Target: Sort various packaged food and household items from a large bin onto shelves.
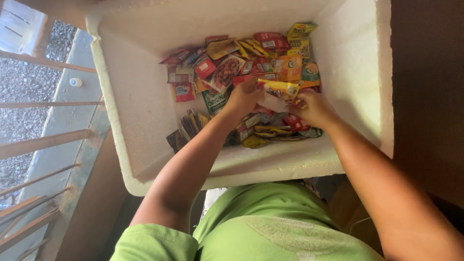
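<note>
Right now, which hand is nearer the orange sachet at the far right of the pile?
Right. The right hand sits just below the orange sachet, among the packets in the white foam box. The left hand is farther over, gripping a yellow sachet.

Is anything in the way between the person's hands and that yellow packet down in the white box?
Nothing visible is. Both the left hand and the right hand already touch the yellow packet, which lies on top of the heap of other sachets inside the white foam box.
</note>
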